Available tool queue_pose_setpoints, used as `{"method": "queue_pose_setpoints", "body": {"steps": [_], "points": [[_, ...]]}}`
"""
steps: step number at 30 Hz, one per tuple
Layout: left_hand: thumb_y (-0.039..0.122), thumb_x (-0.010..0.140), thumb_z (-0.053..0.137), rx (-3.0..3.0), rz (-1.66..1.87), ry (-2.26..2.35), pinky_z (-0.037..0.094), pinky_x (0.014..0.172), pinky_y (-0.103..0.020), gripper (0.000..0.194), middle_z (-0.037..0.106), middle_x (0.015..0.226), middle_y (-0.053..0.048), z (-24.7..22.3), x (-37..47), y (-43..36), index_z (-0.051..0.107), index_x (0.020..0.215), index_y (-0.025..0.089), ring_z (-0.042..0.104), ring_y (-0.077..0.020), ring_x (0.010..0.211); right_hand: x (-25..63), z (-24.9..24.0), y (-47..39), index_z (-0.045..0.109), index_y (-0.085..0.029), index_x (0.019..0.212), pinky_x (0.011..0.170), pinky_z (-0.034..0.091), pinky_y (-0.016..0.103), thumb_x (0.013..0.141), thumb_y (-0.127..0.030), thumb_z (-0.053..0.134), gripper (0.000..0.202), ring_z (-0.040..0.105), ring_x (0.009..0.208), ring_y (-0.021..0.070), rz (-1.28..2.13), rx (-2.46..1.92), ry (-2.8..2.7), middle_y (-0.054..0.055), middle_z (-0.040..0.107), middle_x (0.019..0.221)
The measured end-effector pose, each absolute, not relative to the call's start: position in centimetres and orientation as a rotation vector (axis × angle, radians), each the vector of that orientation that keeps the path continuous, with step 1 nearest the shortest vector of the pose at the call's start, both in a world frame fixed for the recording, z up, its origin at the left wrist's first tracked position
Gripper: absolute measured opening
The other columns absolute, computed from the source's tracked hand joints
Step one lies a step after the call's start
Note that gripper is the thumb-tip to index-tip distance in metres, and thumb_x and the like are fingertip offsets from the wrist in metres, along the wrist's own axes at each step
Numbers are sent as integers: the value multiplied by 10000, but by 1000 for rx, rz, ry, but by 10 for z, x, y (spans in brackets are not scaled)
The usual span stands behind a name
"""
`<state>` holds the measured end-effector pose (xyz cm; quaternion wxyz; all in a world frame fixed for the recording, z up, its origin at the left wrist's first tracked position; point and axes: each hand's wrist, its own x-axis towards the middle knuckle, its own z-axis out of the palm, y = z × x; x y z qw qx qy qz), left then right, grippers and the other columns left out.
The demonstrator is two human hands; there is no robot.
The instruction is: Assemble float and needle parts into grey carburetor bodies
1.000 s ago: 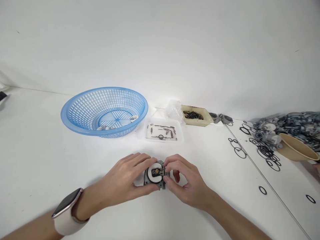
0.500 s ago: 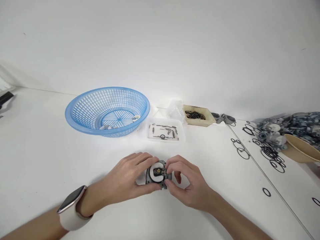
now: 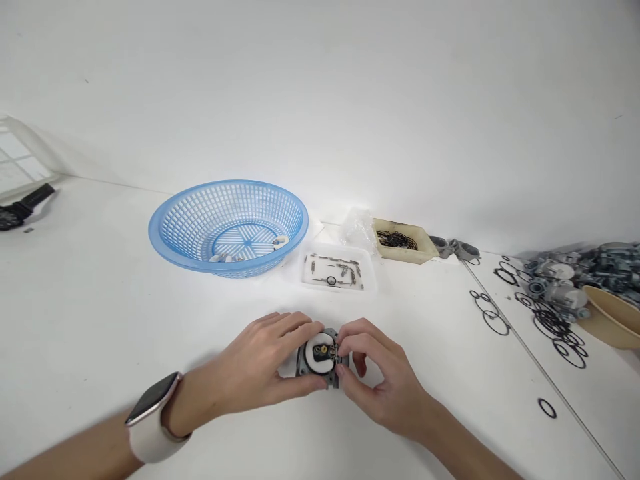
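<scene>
A grey metal carburetor (image 3: 302, 365) with a white C-shaped float (image 3: 311, 349) on its upper face lies on the table between my hands. Two brass-coloured jets show inside the float's curve. My left hand (image 3: 267, 363) grips the body from the left, fingers at the far edge and thumb at the near edge. On the other side, my right hand (image 3: 377, 373) has its thumb and index finger closed at the float's hinge end. Any small pin between those fingertips is hidden.
Beyond the hands stand a blue basket (image 3: 170, 257) with a few parts, a white tray (image 3: 369, 283) of small metal pieces and a yellowish box (image 3: 425, 248) of black rings. At right lie loose O-rings (image 3: 547, 408), piled carburetors (image 3: 560, 293) and a tan bowl (image 3: 607, 320).
The camera view has shifted a little, so everything sits slightly lower and further right. Both hands stay on the carburetor with almost the same hold.
</scene>
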<state>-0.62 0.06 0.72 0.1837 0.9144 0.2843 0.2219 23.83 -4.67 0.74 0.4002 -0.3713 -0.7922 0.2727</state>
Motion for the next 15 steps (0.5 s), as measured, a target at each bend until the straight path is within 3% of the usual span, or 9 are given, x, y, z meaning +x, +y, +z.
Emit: {"method": "queue_pose_setpoints", "body": {"steps": [15], "points": [[525,953,722,2552,612,808,557,847,-408,497,713,1190,-67,11,-5,1,560,1321,232,718,-269,1003,235,6,-52,562,-266,1076,611,507,277,998,-92,508,199,507,673,112,705,-1019,-1990,49,585,1131]]}}
